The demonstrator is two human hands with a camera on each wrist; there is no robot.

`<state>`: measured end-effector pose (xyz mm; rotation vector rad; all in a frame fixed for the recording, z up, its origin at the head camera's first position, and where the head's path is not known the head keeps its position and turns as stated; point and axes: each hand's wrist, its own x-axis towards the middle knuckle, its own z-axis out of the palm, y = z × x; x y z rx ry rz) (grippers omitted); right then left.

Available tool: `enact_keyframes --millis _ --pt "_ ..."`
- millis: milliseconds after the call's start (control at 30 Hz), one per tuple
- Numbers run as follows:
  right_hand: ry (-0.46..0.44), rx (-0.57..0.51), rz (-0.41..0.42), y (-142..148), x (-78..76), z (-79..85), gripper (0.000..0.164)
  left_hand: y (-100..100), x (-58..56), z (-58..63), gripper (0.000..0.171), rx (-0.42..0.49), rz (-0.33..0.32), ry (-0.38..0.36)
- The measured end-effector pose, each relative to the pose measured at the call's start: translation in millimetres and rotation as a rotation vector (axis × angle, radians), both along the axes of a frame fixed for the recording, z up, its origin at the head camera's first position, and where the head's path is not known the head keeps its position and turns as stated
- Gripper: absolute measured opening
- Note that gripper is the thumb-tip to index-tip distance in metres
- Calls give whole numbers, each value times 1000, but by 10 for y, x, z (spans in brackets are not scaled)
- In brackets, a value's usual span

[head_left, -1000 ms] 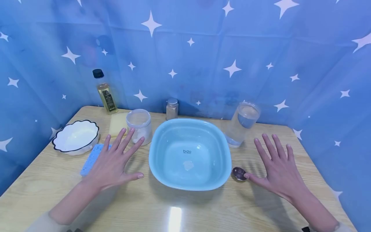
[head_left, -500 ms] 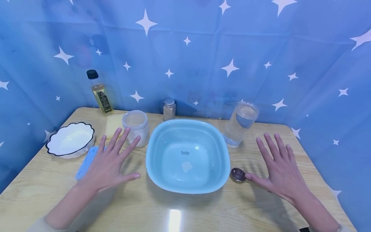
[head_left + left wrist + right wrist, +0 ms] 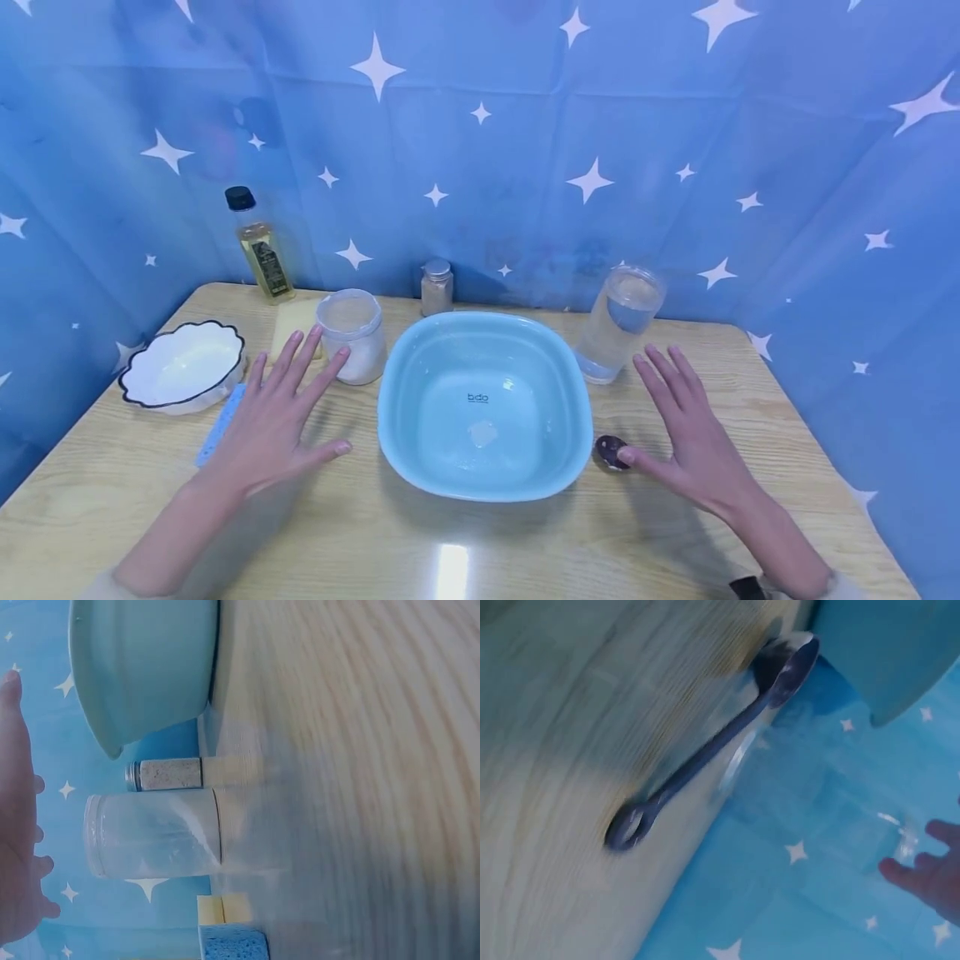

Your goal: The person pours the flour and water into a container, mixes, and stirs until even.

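Note:
My left hand (image 3: 273,429), fingers spread and palm down, hovers left of the pale blue basin (image 3: 483,350). Its fingertips overlap a clear jar of white powder (image 3: 356,333) in the head view. Part of a blue sponge (image 3: 221,427) is hidden behind this hand. On the basin's other side my right hand (image 3: 693,446) is held in the air, fingers extended and holding nothing. Its thumb overlaps a dark spoon (image 3: 609,450), whose long handle and looped end lie on the table in the right wrist view. A little liquid shows in the basin.
At the back left stands a bottle of yellowish liquid (image 3: 266,258), near a yellow slab (image 3: 292,323) and a scalloped white bowl (image 3: 183,362). A small capped jar (image 3: 437,292) is behind the basin; a clear water-filled container (image 3: 618,329) stands right. A starry curtain (image 3: 480,183) borders the table.
My right hand has shifted left, nearer the basin, with its fingers closer together. The left hand covers more of the blue sponge. The head view has shifted slightly; objects keep their places.

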<state>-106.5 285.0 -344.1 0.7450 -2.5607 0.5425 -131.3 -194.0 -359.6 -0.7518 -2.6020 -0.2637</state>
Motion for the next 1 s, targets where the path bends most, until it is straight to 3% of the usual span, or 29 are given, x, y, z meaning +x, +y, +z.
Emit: enact_keyframes --millis 200,367,533,767,900,1000 --pt "-250 -138 32 -162 21 -58 91 -16 28 -84 90 106 5 -72" --pt "-401 -231 97 -239 -56 -80 86 35 -93 -56 80 321 7 -136" --pt "-512 -295 171 -308 -181 -66 83 32 -242 -10 69 590 53 -298" --pt "-664 -341 170 -341 -283 -48 81 65 -463 40 79 939 245 -548" --pt "-729 -361 185 -310 -300 -79 80 60 -569 16 83 1149 225 -697" --pt "-767 -361 195 -297 -300 -111 77 56 -631 -25 94 1177 184 -785"
